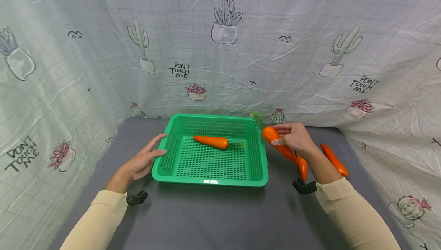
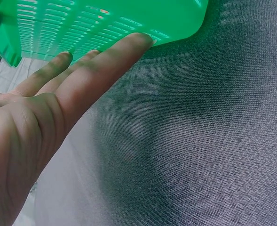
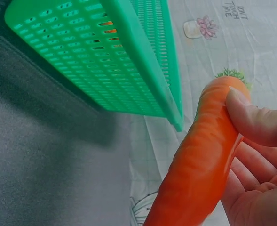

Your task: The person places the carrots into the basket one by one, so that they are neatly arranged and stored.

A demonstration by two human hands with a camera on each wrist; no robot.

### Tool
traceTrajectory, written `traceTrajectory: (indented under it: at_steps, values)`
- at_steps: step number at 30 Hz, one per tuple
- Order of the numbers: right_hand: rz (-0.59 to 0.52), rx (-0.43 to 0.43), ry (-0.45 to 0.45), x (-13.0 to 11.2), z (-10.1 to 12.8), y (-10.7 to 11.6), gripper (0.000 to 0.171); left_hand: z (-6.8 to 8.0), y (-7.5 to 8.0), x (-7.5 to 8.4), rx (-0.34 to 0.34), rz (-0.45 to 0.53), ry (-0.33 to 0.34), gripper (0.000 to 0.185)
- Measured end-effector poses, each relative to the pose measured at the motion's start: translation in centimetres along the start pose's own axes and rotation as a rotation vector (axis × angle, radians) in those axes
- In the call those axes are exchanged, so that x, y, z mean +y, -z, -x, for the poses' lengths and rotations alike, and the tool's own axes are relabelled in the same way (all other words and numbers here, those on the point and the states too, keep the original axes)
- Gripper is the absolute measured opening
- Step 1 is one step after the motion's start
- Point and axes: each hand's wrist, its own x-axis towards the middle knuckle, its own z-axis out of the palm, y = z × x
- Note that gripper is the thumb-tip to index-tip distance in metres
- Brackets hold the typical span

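A green slotted basket (image 1: 210, 182) stands mid-table with one orange carrot (image 1: 211, 141) lying in its far half. My left hand (image 1: 146, 158) rests flat against the basket's left wall, fingers straight; in the left wrist view the fingertips (image 2: 138, 40) touch the green plastic (image 2: 105, 19). Just right of the basket's far right corner, my right hand (image 1: 294, 137) grips a second carrot (image 1: 272, 135) with green leaves at its top. In the right wrist view the thumb (image 3: 256, 117) presses on this carrot (image 3: 199, 160), beside the basket's wall (image 3: 124, 66).
Another carrot (image 1: 334, 160) lies on the grey tabletop (image 1: 220, 219) to the right of my right forearm. An orange tip (image 1: 302, 169) shows below the right wrist. Cactus-print cloth (image 1: 224, 51) walls in the table at the back and both sides.
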Motion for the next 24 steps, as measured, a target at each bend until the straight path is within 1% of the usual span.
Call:
traceTrajectory:
  at_steps: [11, 16, 24]
  values:
    - [-0.027, -0.029, -0.001, -0.4, -0.3, -0.4, 0.058, 0.1, -0.1, 0.0, 0.017, -0.015, 0.004, 0.071]
    - [-0.04, -0.045, 0.017, -0.6, -0.3, -0.7, 0.059, 0.2, -0.2, -0.1, 0.021, -0.018, 0.004, 0.071]
    - [-0.02, -0.047, 0.04, -1.4, -0.1, -1.3, 0.057, 0.1, -0.1, -0.1, 0.018, -0.02, 0.0, 0.071]
